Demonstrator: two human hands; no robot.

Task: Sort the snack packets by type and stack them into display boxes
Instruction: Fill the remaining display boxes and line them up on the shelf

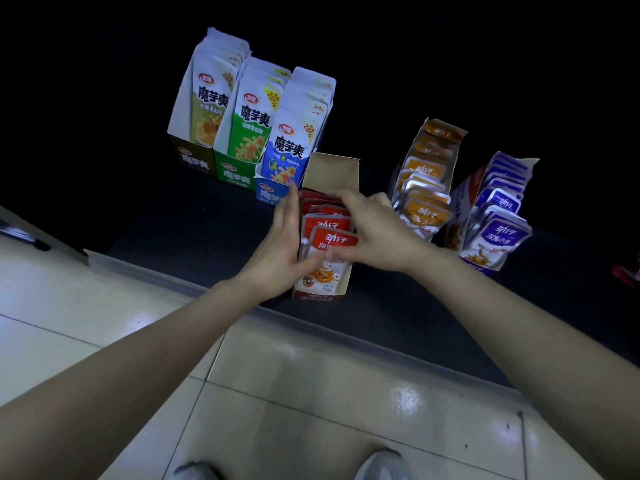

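Observation:
A red display box stands at the front of the dark table, filled with a row of red snack packets. My left hand lies flat against the left side of the packets, fingers straight, thumb under the front packet. My right hand covers the right side of the row, fingers curled over the packets' tops. Three tall boxes stand behind: olive, green and blue packets. To the right are an orange-packet box and a purple-packet box.
The dark table has a pale front edge running diagonally. Below it is a glossy tiled floor with my two shoes at the bottom. A small red object lies at the far right edge.

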